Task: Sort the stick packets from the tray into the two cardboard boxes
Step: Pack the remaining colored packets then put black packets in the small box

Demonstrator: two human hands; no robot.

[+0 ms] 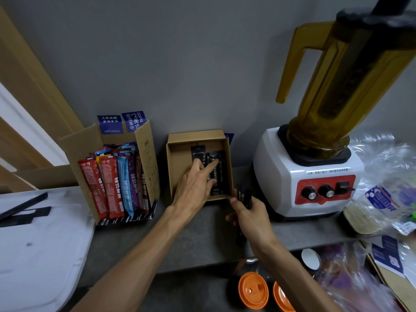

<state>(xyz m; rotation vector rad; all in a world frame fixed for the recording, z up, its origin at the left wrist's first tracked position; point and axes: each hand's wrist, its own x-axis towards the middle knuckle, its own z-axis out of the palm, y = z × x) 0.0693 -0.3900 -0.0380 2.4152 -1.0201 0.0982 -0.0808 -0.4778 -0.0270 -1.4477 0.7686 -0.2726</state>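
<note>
Two boxes: small box [195,137] around my left grip [193,190]; tall box [150,167] to its left, holding colour packets [112,183].
Left grip: fingers apart, fairly straight, pressing black packets [217,170] inside the small box.
Right grip [249,215]: clamped on held sticks [244,194], just beside that box's near corner.
Blender [315,176]: right of my right grip.

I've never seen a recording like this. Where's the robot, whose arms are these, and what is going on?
There is no robot here: a person wears one camera on the head, so you look down along their own arms. The left hand reaches into the small cardboard box, and its fingers rest on black packets lying there. The right hand grips more black sticks beside that box. Left of it stands a taller cardboard box full of coloured packets. A blender stands on the right of the grey counter.
</note>
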